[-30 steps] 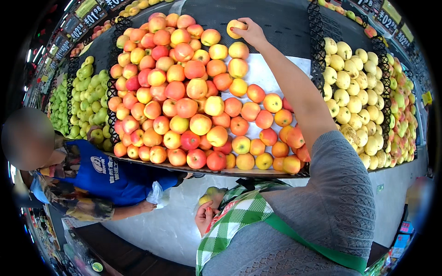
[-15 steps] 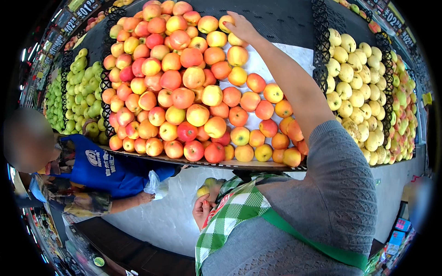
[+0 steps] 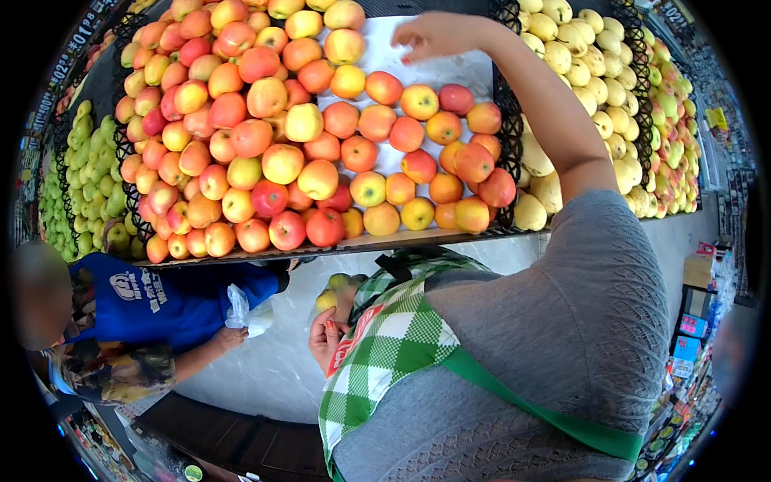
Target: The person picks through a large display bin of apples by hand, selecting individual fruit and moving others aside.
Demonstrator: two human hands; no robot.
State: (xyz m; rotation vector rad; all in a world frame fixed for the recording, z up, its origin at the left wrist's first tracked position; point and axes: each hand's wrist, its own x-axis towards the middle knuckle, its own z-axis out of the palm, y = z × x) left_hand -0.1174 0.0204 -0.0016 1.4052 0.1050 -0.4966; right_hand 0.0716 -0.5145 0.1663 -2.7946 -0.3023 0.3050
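Note:
My right hand hovers over a bare white sheet on the fruit stand, to the right of the heaped red-yellow apples. Its fingers are slightly bent and apart, somewhat blurred, with nothing visible in them. Low in front of my green-checked apron, my left hand is closed, apparently on a clear plastic bag with yellow-green fruit showing inside. The apron hides part of the bag. Several loose apples lie spread over the near part of the sheet.
Black mesh dividers separate the apples from pale yellow pears at right and green pears at left. A co-worker in a blue apron stands at left, a hand holding a plastic bag.
My right hand has left an apple at the heap's far edge and moved right and nearer, over the white sheet. My left hand keeps its hold; the view has shifted.

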